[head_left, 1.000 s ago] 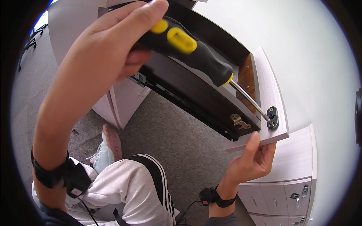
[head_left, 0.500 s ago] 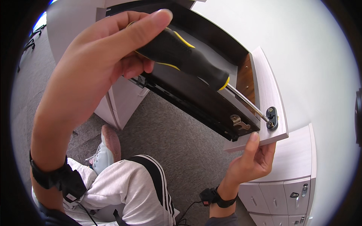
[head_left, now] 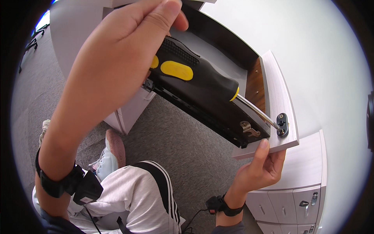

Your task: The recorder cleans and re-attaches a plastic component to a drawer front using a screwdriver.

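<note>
The left hand (head_left: 117,58) curls round the rear end of a black-and-yellow screwdriver (head_left: 208,78), with its thumb and 1 finger showing above the handle. The hand hides the handle's end, so how tightly the other fingers close there cannot be told. The screwdriver slants down across the near side of a dark drawer (head_left: 230,115), and its tip meets the lower end of a black fitting (head_left: 282,124). That fitting sits on the inner face of the pale front panel (head_left: 278,89), close to the panel's near corner, with a screw head visible at its upper end.

The right hand (head_left: 259,171) grips the panel's lower edge beside that corner, thumb on 1 side and the fingers bent beneath, with little gap between them. A metal bracket (head_left: 248,128) lies on the drawer's side near the panel, above a black slide rail (head_left: 194,113) running along the lower edge. Black straps circle both wrists. Under the panel's near end, a pale cabinet (head_left: 288,171) carries a key (head_left: 304,203) in its lock.
</note>
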The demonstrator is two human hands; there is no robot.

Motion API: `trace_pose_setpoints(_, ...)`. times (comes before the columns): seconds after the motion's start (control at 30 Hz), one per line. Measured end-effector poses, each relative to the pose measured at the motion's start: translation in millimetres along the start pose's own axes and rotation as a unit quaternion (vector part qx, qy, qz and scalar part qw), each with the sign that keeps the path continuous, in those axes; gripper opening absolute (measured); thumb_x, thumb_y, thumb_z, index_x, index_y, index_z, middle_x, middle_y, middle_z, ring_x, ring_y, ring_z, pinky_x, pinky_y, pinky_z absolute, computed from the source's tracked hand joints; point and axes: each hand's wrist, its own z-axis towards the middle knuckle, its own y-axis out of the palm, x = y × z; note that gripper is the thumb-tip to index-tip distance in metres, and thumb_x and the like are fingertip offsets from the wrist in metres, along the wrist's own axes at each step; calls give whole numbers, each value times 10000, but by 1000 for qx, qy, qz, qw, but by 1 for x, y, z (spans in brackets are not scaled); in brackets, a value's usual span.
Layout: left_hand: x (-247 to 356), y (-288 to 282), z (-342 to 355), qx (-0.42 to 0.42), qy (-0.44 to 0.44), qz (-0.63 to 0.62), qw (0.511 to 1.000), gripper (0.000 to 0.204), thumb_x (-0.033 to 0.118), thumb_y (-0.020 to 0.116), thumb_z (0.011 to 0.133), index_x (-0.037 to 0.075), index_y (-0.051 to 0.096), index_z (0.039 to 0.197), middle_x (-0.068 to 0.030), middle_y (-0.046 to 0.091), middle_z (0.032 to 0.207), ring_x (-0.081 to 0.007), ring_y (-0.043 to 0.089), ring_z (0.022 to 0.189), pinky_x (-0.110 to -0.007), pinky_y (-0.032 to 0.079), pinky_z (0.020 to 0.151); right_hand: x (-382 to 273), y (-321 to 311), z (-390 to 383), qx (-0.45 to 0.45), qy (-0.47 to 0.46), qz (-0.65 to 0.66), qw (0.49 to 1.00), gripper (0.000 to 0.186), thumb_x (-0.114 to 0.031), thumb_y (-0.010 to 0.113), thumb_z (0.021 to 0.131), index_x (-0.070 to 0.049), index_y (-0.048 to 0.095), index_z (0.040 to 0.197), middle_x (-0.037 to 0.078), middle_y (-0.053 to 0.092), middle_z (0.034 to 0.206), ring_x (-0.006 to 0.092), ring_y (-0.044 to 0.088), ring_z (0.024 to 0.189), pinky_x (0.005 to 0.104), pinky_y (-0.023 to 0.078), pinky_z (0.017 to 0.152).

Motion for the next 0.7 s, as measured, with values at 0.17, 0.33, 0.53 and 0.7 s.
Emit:
trace_pose_setpoints(0.17, -56, -15, 3, 236, 257, 380, 857, 468, 428, 387, 1025, 39, 573, 1207, -77, 636, 1036, -124, 617, 984, -258, 514, 814, -1, -1, -2, 2, 31, 32, 999, 365, -14, 666, 836, 148, 581, 1153, 185, 660, 1016, 175, 632, 862, 297, 511, 795)
trace_pose_setpoints(0.33, -82, -3, 11, 352, 307, 96, 879, 451, 416, 373, 1028, 46, 577, 1188, -84, 638, 930, -108, 642, 879, -230, 524, 712, -2, -4, -1, -10, 24, 1, 1000, 375, -10, 666, 833, 151, 576, 1159, 187, 655, 1026, 182, 629, 874, 301, 510, 799)
trace_pose_setpoints(0.53, -62, -12, -6, 271, 159, 278, 908, 442, 472, 395, 1012, 84, 594, 1080, -32, 588, 701, -49, 587, 592, -164, 441, 525, 0, -3, 1, -18, 7, 14, 1000, 381, -15, 674, 826, 152, 579, 1155, 178, 653, 1014, 178, 615, 875, 303, 504, 791)
trace_pose_setpoints(0.7, -76, -29, -6, 284, 118, 340, 889, 435, 505, 405, 1003, 112, 590, 980, 42, 432, 563, -12, 420, 460, -161, 279, 429, -2, -2, 0, -12, 20, 0, 1000, 393, -16, 674, 831, 156, 573, 1169, 172, 656, 1011, 174, 613, 871, 307, 502, 798)
